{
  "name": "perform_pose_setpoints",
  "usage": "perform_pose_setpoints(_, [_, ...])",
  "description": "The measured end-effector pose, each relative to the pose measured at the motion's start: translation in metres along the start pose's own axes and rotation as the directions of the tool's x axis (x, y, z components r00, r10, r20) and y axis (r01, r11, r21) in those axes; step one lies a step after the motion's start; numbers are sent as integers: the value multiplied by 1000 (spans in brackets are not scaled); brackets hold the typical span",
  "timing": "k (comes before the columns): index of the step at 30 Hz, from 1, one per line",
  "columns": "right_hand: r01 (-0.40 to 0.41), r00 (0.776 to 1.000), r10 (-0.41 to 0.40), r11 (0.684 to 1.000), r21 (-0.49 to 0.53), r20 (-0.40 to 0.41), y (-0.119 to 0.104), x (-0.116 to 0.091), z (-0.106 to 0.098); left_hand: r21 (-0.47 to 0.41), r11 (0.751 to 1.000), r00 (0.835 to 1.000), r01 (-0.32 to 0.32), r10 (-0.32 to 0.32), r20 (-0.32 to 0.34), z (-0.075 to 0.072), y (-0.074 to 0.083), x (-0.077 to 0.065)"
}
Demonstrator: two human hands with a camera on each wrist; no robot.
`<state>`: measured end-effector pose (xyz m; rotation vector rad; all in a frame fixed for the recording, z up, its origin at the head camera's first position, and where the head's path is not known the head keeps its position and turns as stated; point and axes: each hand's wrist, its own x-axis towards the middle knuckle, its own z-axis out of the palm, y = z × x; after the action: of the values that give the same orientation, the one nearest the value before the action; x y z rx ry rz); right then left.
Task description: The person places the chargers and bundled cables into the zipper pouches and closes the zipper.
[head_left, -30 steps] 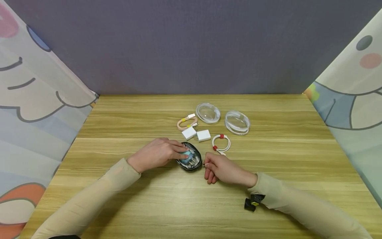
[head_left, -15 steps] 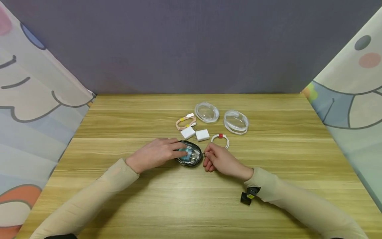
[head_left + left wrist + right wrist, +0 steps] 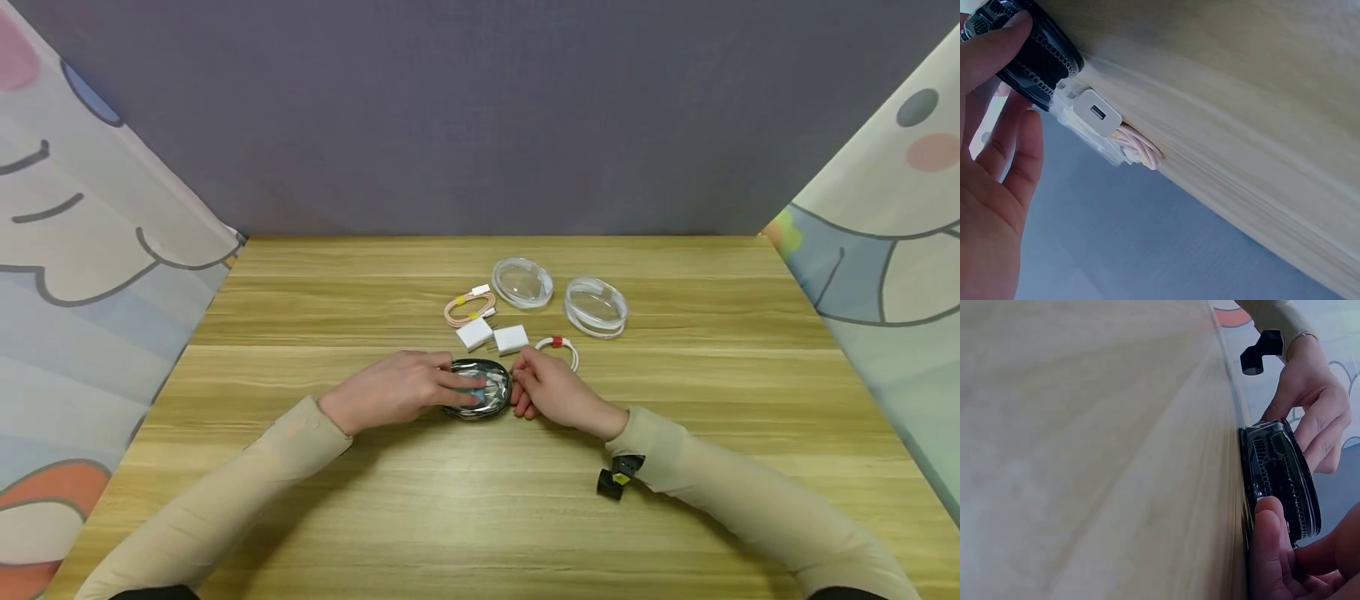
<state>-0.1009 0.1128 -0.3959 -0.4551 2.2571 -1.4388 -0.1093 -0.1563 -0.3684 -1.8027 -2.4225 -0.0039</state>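
Observation:
A small oval clear zip pouch with black edging lies on the table in the head view. Inside it a blue item and a charger's prongs show faintly. My left hand grips the pouch from its left end, fingers over the top; the left wrist view shows the thumb against its side. At the right end my right hand pinches the zipper pull, which the fingers mostly hide. In the right wrist view the zipped side of the pouch stands between both hands.
Two white charger plugs and a pink cable with yellow ties lie behind the pouch. Two clear round cases sit farther back. A white cable with red ties is partly covered by my right hand. A dark panel borders the table's back edge.
My right hand has moved away from me along the pouch's right end. The pouch has turned a little, and my left fingers reach slightly farther over its top.

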Motion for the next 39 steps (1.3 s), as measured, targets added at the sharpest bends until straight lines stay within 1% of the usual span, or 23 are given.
perform_pose_setpoints(6, [13, 1000, -13, 1000, -3, 27, 1, -5, -3, -25, 999, 999, 46, -46, 18, -1, 0, 2])
perform_pose_setpoints(18, [13, 997, -11, 999, -32, 79, 1, -19, -5, -64, 995, 996, 80, -78, 30, -1, 0, 6])
perform_pose_setpoints(21, [6, 996, -4, 1000, -21, 94, 1, -24, -4, -68, 994, 996, 84, -82, 25, -1, 0, 6])
perform_pose_setpoints(26, [-4, 993, 1, 1000, 26, 121, -1, -33, 1, -77, 993, 995, 93, -92, 28, -2, 1, 7])
perform_pose_setpoints(29, [1, 991, -7, 999, 45, 132, -1, -34, 2, -67, 994, 996, 86, -85, 23, -3, 1, 7])
perform_pose_setpoints(32, [-3, 992, -6, 997, 71, 128, 1, -32, 3, -30, 998, 998, 60, -60, 4, -4, 2, 7])
perform_pose_setpoints(35, [-17, 995, 6, 995, 102, 104, 2, -27, 2, 9, 1000, 1000, 27, -27, -16, -4, 4, 6])
perform_pose_setpoints(39, [-36, 998, 28, 991, 126, 64, 3, -20, 3, 27, 1000, 999, -3, 4, -33, -4, 6, 3])
